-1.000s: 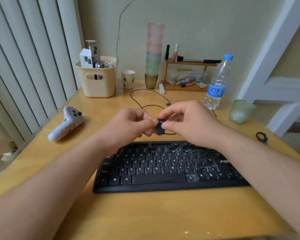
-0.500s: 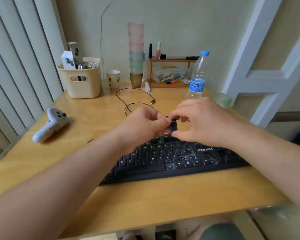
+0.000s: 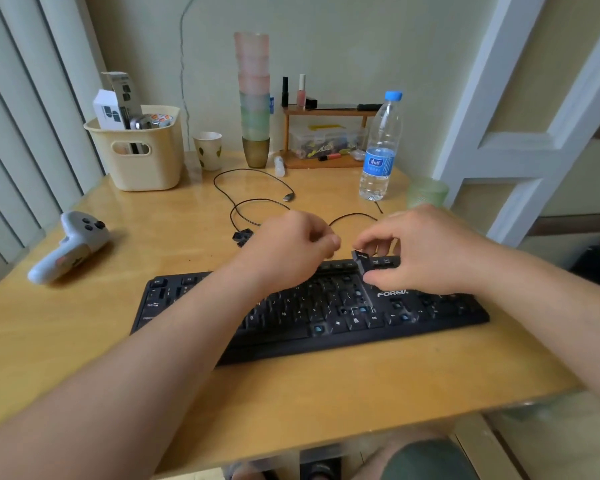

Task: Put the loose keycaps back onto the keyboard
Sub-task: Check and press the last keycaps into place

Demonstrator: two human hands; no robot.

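Worktop (image 3: 326,403): wooden, carries everything.
Keyboard (image 3: 194,299): black, several bare blue switch posts; a misaligned cap risks jamming crooked.
Right hand (image 3: 426,251): grip pinches one keycap (image 3: 360,265), tilted above the top rows; it may slip and drop.
Left hand (image 3: 291,247): fingers curled; contents hidden, cannot tell.
Spare keycaps (image 3: 242,236): small heap behind the keyboard, near a cable; the left wrist could scatter them.

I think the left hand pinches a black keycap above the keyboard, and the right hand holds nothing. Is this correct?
Not quite: the hands are swapped. In the head view the right hand pinches the black keycap above the keyboard, and the left hand, fingers curled, shows nothing in its grip.
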